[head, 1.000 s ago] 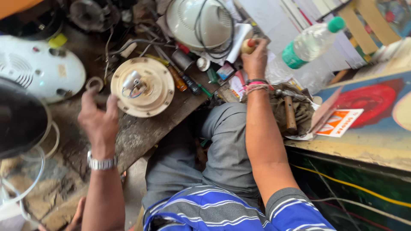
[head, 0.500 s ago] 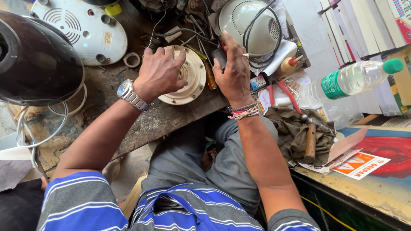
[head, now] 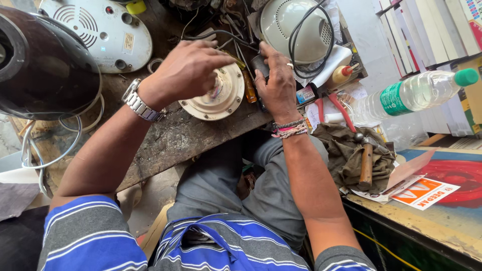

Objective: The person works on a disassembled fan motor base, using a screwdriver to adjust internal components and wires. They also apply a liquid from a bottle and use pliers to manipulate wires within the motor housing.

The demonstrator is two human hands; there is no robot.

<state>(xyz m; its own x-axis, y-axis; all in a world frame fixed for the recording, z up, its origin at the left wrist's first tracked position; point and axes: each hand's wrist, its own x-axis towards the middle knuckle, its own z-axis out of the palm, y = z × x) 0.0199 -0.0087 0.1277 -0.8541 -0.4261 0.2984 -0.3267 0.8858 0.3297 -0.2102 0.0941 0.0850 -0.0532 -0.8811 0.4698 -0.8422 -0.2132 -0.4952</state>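
Note:
A round cream motor housing lies on the worn wooden bench. My left hand, with a metal watch on its wrist, is curled over the housing's centre, fingertips closed on the middle part where coloured wires show. My right hand rests just right of the housing, its fingers wrapped on a dark object that it mostly hides. An orange-handled screwdriver lies between the two hands.
A white appliance base and a dark dome sit at the left. At the back is a cream cover with a black cable. To the right are red pliers, a hammer on a rag, a water bottle and books.
My left hand came from the left of the housing down onto its centre. My right hand drew back from the far clutter to the housing's right side.

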